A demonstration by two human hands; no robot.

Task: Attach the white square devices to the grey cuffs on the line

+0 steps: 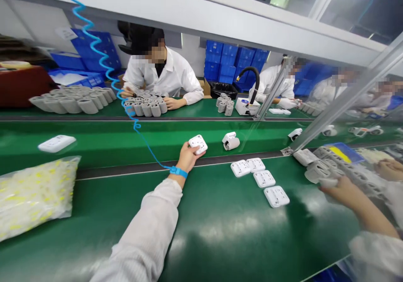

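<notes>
On the near green bench (217, 231) lie four white units (264, 179); past them the left hand (188, 158), a wrist strap (179, 172) below it, grips a white square unit (197, 143) by its edge at the near side of the green belt (157, 141), while the right hand is out of view. A slack pinch could drop it, a snagged blue cord (136, 126) could jerk the wrist, and a sideways swing might knock the grey-and-white piece (231, 142) nearby.
</notes>
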